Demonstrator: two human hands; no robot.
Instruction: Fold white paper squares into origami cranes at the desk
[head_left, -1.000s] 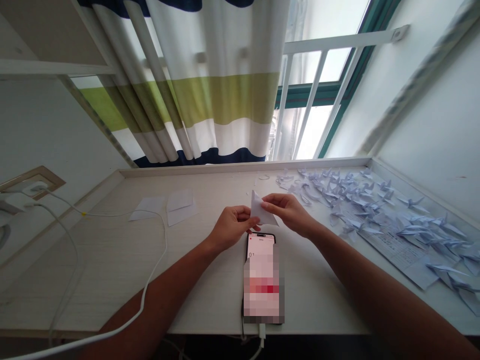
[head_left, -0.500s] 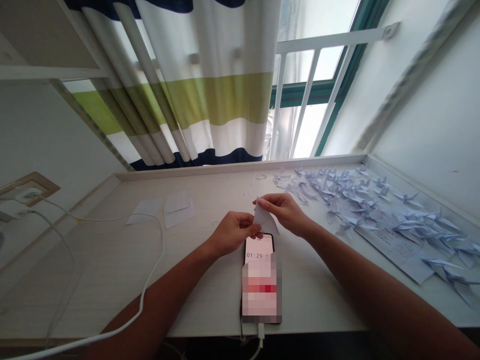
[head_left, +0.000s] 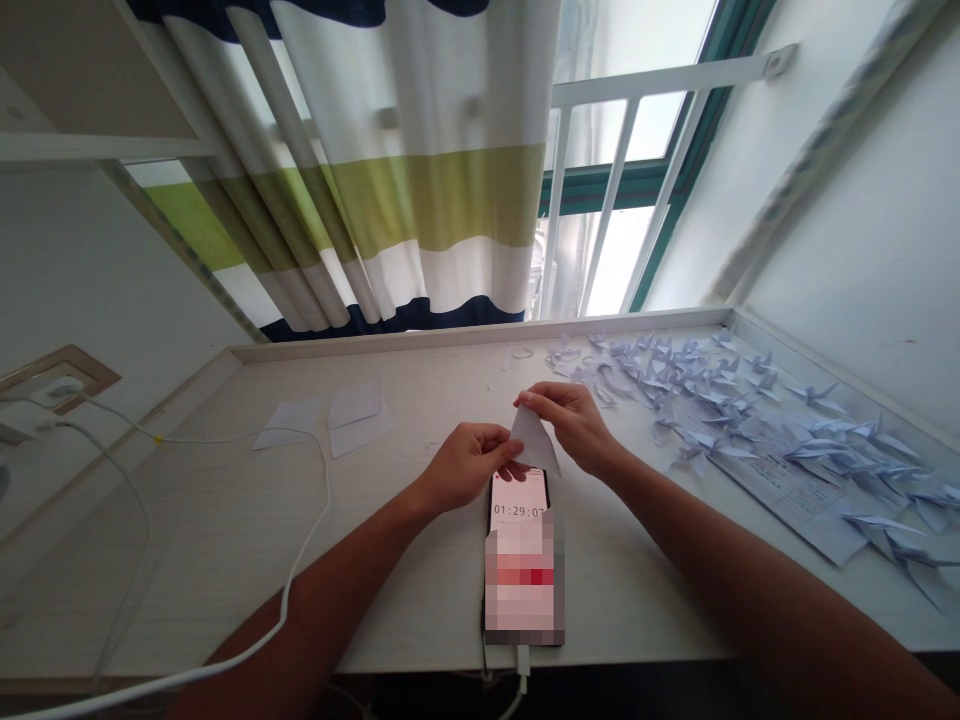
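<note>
A small folded sheet of white paper (head_left: 535, 443), roughly triangular, is held up between my two hands above the top end of a phone (head_left: 517, 540). My left hand (head_left: 472, 460) pinches its left edge between thumb and fingers. At its upper corner my right hand (head_left: 568, 420) grips it, thumb against fingers. The phone lies face up, showing a timer near 01:29:07; its lower screen is blurred out. Part of the paper is hidden behind my fingers.
Many folded paper cranes (head_left: 697, 385) cover the right of the desk (head_left: 420, 620), some on a printed sheet (head_left: 802, 510). Flat paper squares (head_left: 356, 415) lie at left. A white cable (head_left: 328, 480) crosses the left side. Curtain (head_left: 450, 200) and railing (head_left: 600, 200) stand behind.
The folded paper and my right hand have shifted very slightly right. My left fingers have slid a little on the paper's left edge. The timer digits now show clearly.
</note>
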